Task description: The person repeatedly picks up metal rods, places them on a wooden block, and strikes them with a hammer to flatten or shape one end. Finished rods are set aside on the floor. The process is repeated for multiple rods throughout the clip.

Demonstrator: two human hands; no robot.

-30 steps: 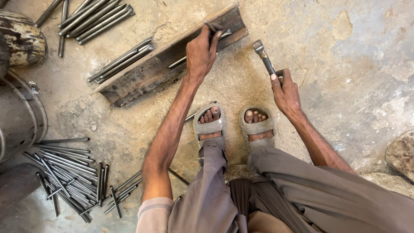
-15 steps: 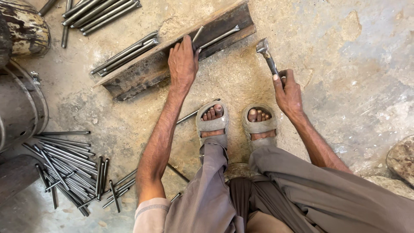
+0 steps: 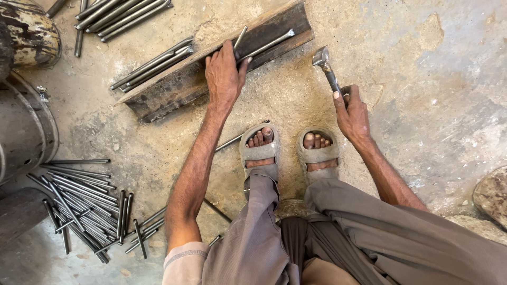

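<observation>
Two sandalled feet [image 3: 288, 150] nearest. Left hand [image 3: 224, 74] now lies palm-down, fingers spread flat on steel beam [image 3: 174, 89] and short rod [image 3: 266, 45], shifted nearer than before. Right hand [image 3: 353, 113] fist-wrapped round hammer [image 3: 327, 71], head raised, unchanged. Bare concrete floor [image 3: 422, 79] open rightward; rod heap [image 3: 84, 203] crowds left edge.

One head-worn camera looks steeply down from above the squatting person. It faces the concrete floor [image 3: 422, 105] ahead, close enough to show both forearms and feet.
</observation>
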